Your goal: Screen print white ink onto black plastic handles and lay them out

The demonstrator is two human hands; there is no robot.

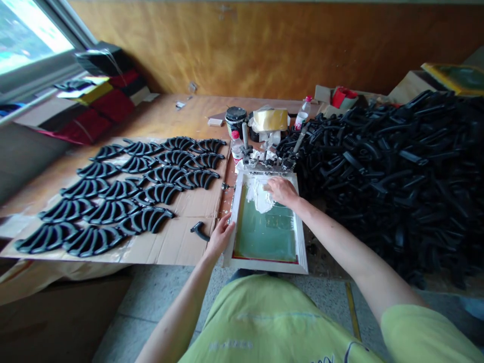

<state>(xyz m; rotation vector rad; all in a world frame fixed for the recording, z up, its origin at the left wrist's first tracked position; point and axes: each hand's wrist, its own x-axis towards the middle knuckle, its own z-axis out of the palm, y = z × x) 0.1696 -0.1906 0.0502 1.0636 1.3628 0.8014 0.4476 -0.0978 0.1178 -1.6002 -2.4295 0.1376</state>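
Note:
In front of me lies a screen printing frame (302,247) with pale borders and green mesh (264,237). White, ragged-edged material (260,199) covers part of the mesh's far end; whether it is ink or cloth I cannot tell. Over that patch my right hand (283,191) is closed, and what its fingers hold is hidden. My left hand (221,237) grips the frame's left border with bent fingers. Just left of it, a single curved black plastic handle (200,231) rests on the cardboard. A metal hinge clamp (268,162) stands at the frame's far end.
Rows of black handles (128,189) cover the cardboard sheet (185,247) on the left. A big heap of black parts (378,166) fills the right. Behind the clamp are a tub (236,120), red-capped bottles (302,115) and a yellow-topped bundle (270,121). Boxes (109,103) stand by the window.

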